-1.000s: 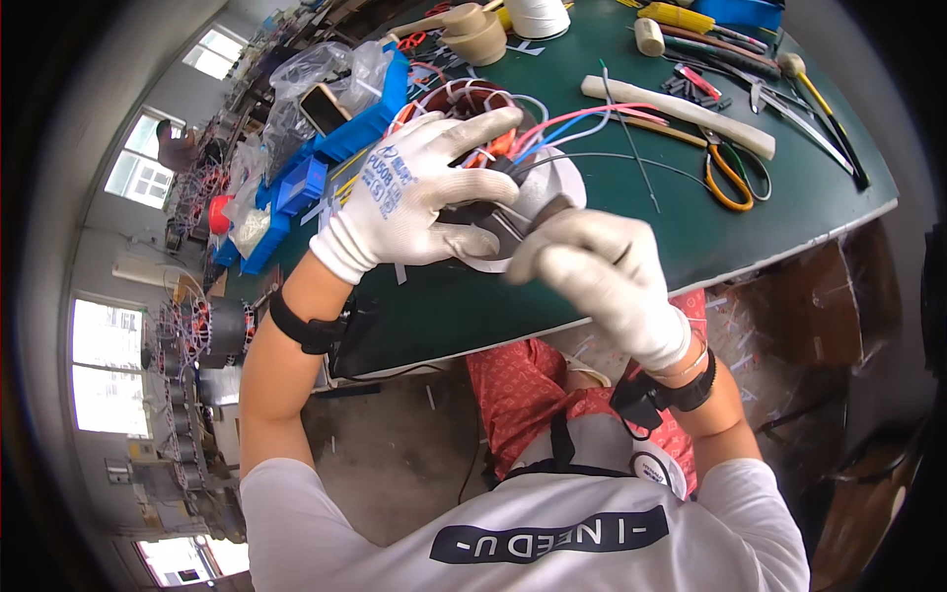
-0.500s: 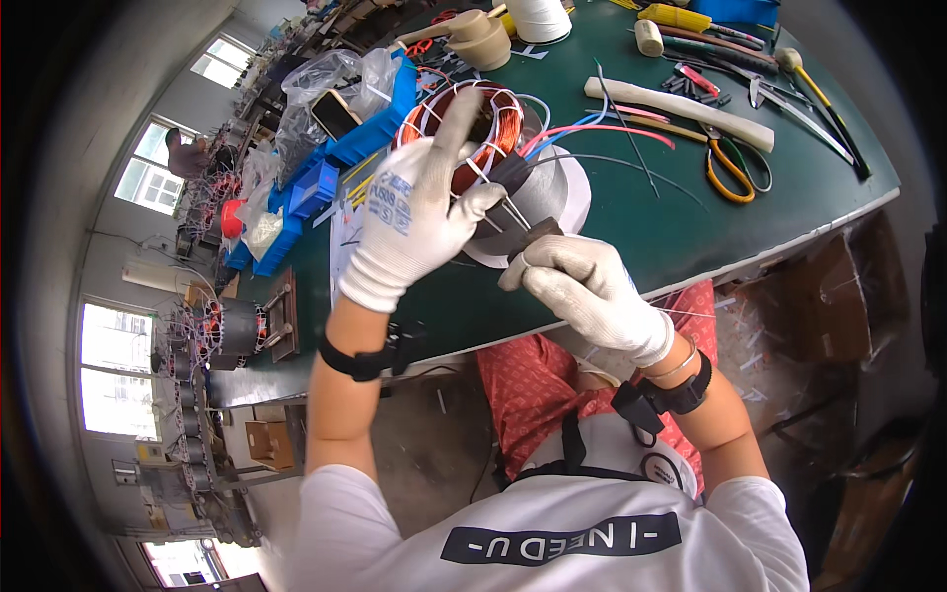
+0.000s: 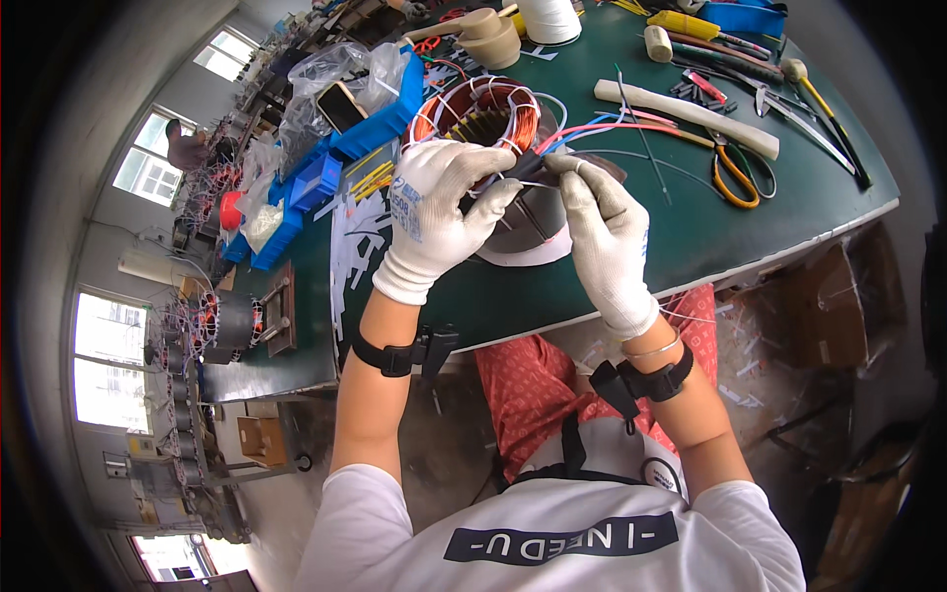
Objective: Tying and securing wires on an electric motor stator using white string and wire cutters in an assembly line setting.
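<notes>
A motor stator with a copper winding (image 3: 522, 116) stands on the green bench, white cord lacing wrapped round its coil. My left hand (image 3: 439, 212), in a white knit glove, is at the coil's near edge, thumb and fingers closed on a thin white cord (image 3: 539, 185). My right hand (image 3: 610, 237), gloved alike, pinches the cord just to the right; its fingertips partly hide it. Blue, red and grey lead wires (image 3: 592, 125) run rightward from the coil out of a dark sleeve (image 3: 529, 164). Below the hands shows the grey metal stator body (image 3: 533, 219).
Scissors with orange handles (image 3: 735, 178), a pale rod (image 3: 691, 118), calipers (image 3: 804, 123) and mallets lie to the right. Blue bins (image 3: 316, 185) with plastic bags and a phone (image 3: 340, 107) are at left. A white thread spool (image 3: 550, 22) stands at the back.
My right hand has moved up and closer to the coil. My left index finger, outstretched before, is now bent in. The stator's coil opening has come into view and its lead wires have shifted.
</notes>
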Demonstrator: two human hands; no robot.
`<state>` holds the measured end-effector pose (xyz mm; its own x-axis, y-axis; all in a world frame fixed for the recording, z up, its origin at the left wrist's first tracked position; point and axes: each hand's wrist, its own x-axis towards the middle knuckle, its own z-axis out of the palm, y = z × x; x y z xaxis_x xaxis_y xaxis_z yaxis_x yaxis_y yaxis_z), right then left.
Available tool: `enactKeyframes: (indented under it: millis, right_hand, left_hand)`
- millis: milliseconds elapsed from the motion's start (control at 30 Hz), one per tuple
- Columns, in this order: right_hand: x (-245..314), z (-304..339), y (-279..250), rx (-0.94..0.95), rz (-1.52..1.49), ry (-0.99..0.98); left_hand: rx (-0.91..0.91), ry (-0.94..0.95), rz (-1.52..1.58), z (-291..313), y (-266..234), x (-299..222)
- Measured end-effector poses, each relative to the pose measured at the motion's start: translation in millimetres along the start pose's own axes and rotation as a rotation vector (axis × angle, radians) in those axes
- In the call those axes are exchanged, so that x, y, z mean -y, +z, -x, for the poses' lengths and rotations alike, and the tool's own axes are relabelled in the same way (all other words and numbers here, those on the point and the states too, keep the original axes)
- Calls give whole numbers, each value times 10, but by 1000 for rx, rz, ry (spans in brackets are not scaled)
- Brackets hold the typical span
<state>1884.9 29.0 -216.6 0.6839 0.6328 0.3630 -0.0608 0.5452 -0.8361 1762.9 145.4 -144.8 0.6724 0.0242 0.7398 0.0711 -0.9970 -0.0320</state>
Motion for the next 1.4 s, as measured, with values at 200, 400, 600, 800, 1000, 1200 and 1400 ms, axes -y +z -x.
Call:
enactKeyframes:
  millis: [200,400,600,800,1000,1200,1400]
  right_hand:
    - [10,-53,13,36,98,-34]
    - [-25,-52,48,48,67,-32]
    - [-109,-29,46,30,162,-142]
    - [-47,-87,89,39,264,-257]
    - [434,89,-612,353,365,140]
    - [677,291,-1383,587,675,413]
    - [894,428,-602,708,744,-178]
  left_hand:
    - [-31,46,-10,1,37,59]
    - [-78,112,-44,4,41,81]
    - [-80,118,-30,14,37,83]
    - [-83,124,-43,10,32,67]
    - [34,-14,28,79,-57,36]
    - [77,-205,214,157,-53,99]
    - [90,-276,266,176,-65,82]
